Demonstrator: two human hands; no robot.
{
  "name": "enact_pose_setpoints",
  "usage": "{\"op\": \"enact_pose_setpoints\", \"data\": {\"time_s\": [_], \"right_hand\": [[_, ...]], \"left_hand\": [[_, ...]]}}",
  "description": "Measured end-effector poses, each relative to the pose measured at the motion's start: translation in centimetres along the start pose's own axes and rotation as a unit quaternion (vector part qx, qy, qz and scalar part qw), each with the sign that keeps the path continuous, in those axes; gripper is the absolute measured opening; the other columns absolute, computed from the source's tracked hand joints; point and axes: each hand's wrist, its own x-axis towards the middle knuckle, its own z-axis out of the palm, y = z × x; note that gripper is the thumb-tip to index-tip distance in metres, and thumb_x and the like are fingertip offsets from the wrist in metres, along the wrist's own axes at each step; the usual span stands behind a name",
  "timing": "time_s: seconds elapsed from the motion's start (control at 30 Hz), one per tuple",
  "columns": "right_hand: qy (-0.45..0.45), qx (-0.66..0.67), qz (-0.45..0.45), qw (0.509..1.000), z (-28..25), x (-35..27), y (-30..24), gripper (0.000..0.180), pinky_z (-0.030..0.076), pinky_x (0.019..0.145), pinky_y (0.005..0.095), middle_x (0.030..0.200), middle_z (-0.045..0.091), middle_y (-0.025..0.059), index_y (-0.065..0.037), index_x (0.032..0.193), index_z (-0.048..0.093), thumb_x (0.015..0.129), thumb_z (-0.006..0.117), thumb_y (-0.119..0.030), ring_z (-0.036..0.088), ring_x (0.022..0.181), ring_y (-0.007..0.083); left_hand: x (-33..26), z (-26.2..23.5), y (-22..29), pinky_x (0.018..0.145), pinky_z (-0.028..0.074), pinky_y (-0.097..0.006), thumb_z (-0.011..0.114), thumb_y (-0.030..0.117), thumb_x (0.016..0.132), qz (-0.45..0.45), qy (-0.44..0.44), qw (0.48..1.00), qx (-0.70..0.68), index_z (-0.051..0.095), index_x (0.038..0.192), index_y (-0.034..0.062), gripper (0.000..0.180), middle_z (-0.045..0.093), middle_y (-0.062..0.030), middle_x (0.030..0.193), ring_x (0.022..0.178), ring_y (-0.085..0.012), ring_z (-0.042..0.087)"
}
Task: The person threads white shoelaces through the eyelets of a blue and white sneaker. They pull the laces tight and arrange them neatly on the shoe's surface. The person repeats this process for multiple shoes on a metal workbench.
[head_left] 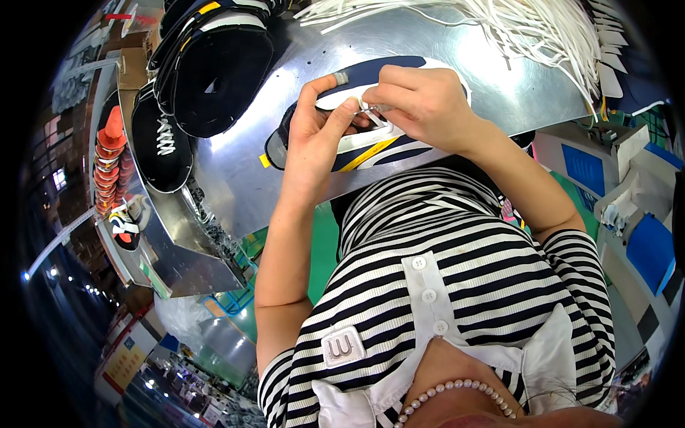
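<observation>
a navy-and-white shoe (357, 145) lies on the metal worktop (242, 160), close to the striped shirt (428, 235). the left hand (319, 135) grips the shoe by its opening; the right hand (428, 107) pinches a slim metal tool (375, 108) over it. white laces (524, 28) heap beyond.

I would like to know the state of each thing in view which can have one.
Left hand: bent at the shoe upper's opening
Right hand: pinching a slim metallic piece
Shoe upper: on the metal table, partly covered by hands
White laces: loose, heaped
Dark uppers: stacked
Laced upper: white lace threaded zigzag
Orange pieces: stacked
</observation>
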Motion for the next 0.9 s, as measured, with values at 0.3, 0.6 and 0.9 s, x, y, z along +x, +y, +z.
{"op": "enact_pose_setpoints", "data": {"time_s": [0.3, 0.6, 0.9], "right_hand": [[-0.042, 0.32, -0.07, 0.944, -2.0, -1.1, -5.8, 0.015, 0.041, 0.044, 0.0298, 0.07, 0.059, 0.002, -0.01, 0.092, 0.07, 0.077, 0.074, -0.01, 0.057, 0.052, 0.0172], [-0.027, 0.184, 0.162, 0.969, -1.1, -2.4, -3.7, 0.014, 0.045, 0.054, 0.0275, 0.08, 0.063, 0.0044, -0.007, 0.096, 0.069, 0.083, 0.07, -0.009, 0.059, 0.062, 0.0183], [-0.125, 0.227, 0.47, 0.844, -3.1, -3.0, -4.3, 0.024, 0.04, 0.063, 0.0193, 0.075, 0.06, -0.0045, -0.001, 0.096, 0.072, 0.088, 0.07, -0.023, 0.051, 0.071, 0.0035]], "left_hand": [[2.5, 0.8, 0.3, 0.074, 0.051, -0.028, 0.058, 0.022, 0.098, 0.009, 0.101, 0.995, 0.015, 0.044, 0.13, -0.0037, 0.044, 0.067, -0.0156, 0.095, 0.08, -0.0154, 0.063], [1.0, 0.3, 1.0, 0.082, 0.05, -0.032, 0.057, 0.023, 0.098, 0.065, 0.037, 0.979, 0.19, 0.038, 0.135, -0.0027, 0.049, 0.068, -0.0243, 0.103, 0.088, -0.0243, 0.067], [-2.6, 0.9, -0.2, 0.063, 0.049, -0.042, 0.069, 0.006, 0.085, 0.237, 0.062, 0.873, 0.422, 0.056, 0.105, 0.0008, 0.024, 0.065, -0.018, 0.082, 0.072, -0.0359, 0.064]]}}
